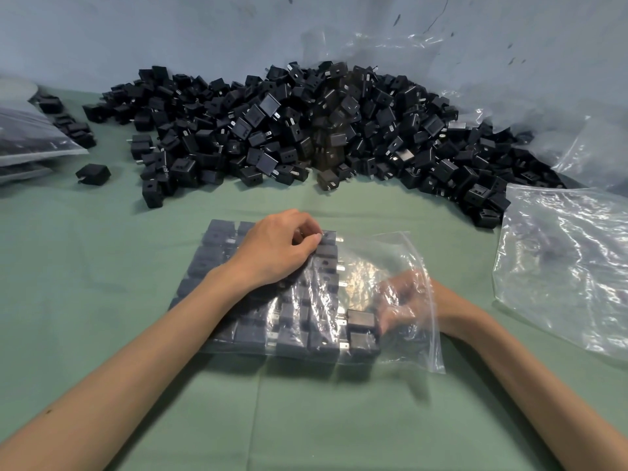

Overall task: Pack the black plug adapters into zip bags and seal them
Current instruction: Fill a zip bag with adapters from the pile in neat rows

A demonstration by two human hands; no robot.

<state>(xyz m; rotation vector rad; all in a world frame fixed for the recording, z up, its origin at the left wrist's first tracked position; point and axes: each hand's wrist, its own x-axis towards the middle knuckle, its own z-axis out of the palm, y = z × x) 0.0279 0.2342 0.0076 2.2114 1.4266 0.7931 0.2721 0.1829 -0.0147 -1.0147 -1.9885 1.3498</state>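
A clear zip bag (401,253) lies flat on the green cloth in front of me, its mouth facing right. Inside it, several black plug adapters (295,331) sit in neat rows. My left hand (275,249) rests on top of the bag over the rows, fingers curled, pressing the plastic near the far row. My right hand (402,302) is inside the bag through its mouth, seen through the plastic, fingers on a black adapter (362,319) at the right end of the near rows. A big heap of loose black adapters (306,130) is piled against the wall behind.
Filled bags (30,141) are stacked at the far left, with a loose adapter (93,174) nearby. Empty clear bags (560,263) lie at the right. A large crumpled plastic sheet (509,96) stands behind the heap. Green cloth (306,419) covers the table.
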